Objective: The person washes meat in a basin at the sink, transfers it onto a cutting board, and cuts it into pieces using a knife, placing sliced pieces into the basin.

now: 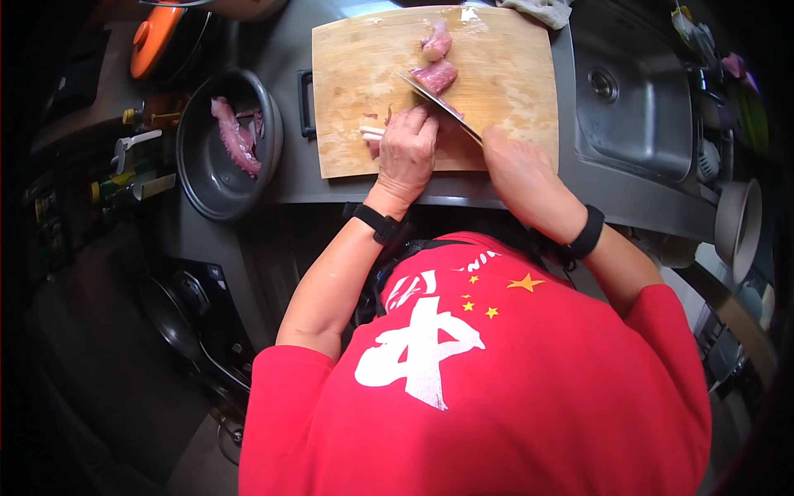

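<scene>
Pink meat pieces [434, 77] at far look cut; right hand [521, 171] clasps knife [444, 110], left hand [408, 150] grip unclear; left bowl's [203, 171] strip [236, 146] seems uncut.

A rectangular light-wood cutting board [356, 74] lies on the grey countertop [294, 186]. Left of it stands a round dark-grey bowl [188, 178] containing a long strip of pink raw meat [236, 142]. Right of the board is a rectangular stainless-steel sink [633, 124]; at the board's far right corner, a crumpled pale cloth [542, 10]. On the board's far half, one pink meat chunk [436, 41] lies beyond a second pink meat chunk [434, 77]. Nearer, a thin metal knife [451, 110] extends between left hand [408, 140] and right hand [521, 169].
</scene>
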`<state>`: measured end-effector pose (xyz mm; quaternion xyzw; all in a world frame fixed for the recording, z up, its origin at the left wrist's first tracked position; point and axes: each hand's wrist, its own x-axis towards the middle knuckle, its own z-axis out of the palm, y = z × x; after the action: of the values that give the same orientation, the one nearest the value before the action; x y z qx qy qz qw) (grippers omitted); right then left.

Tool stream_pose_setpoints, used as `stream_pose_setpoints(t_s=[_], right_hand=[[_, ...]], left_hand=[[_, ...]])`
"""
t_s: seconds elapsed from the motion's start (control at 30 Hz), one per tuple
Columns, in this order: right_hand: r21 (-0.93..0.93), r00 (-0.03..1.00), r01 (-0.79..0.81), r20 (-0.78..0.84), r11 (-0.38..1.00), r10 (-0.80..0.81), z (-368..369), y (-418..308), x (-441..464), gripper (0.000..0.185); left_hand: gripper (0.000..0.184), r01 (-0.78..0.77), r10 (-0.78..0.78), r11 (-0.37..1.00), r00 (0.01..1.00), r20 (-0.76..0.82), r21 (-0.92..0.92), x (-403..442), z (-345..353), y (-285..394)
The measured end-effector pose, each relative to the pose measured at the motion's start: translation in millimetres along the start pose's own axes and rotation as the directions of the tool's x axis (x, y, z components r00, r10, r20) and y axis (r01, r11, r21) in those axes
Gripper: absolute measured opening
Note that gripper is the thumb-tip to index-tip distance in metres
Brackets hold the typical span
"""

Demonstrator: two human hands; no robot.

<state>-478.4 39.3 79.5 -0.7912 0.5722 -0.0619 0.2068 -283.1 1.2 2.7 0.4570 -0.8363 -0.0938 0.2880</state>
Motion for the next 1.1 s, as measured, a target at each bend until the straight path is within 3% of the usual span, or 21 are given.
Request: stream_pose_setpoints(t_s=[0.1, 0.17, 0.57, 0.97, 1.03, 1.1], right_hand=[[-0.002, 0.997, 0.056, -0.052, 0.998, -0.056, 7.4, -0.1, 17.7, 0.006], [0.016, 0.999, 0.031, -0.041, 0.999, -0.03, 2.4, 6.4, 26.4, 0.007], [0.025, 0.999, -0.04, 0.007, 0.999, 0.039, -12.5, 11.9, -7.6, 0.016], [0.015, 0.998, -0.041, 0.048, 0.999, 0.04, -7.1, -9.0, -18.5, 0.004], [0.068, 0.995, 0.068, -0.08, 0.995, -0.062, 0.3, -3.2, -8.3, 0.004], [0.075, 0.995, 0.071, -0.072, 0.995, -0.065, 5.8, -4.7, 11.0, 0.006]], left_hand=[[0.017, 0.014, -0.016, 0.999, 0.998, 0.058, 0.037, 0.5, -1.3, 2.7], [0.02, -0.018, 0.018, 1.0, 1.0, -0.02, -0.015, 3.1, -3.0, 4.8], [0.025, -0.008, 0.006, 1.0, 0.997, -0.072, -0.018, -1.9, 3.6, 3.3], [0.021, -0.028, 0.028, 1.0, 0.998, -0.061, -0.002, -0.2, 3.6, 2.3], [0.02, -0.023, 0.024, 1.0, 0.999, -0.042, 0.018, -0.9, 3.8, 1.2], [0.019, -0.02, 0.021, 0.999, 0.999, -0.026, 0.039, -1.7, 3.6, 2.3]])
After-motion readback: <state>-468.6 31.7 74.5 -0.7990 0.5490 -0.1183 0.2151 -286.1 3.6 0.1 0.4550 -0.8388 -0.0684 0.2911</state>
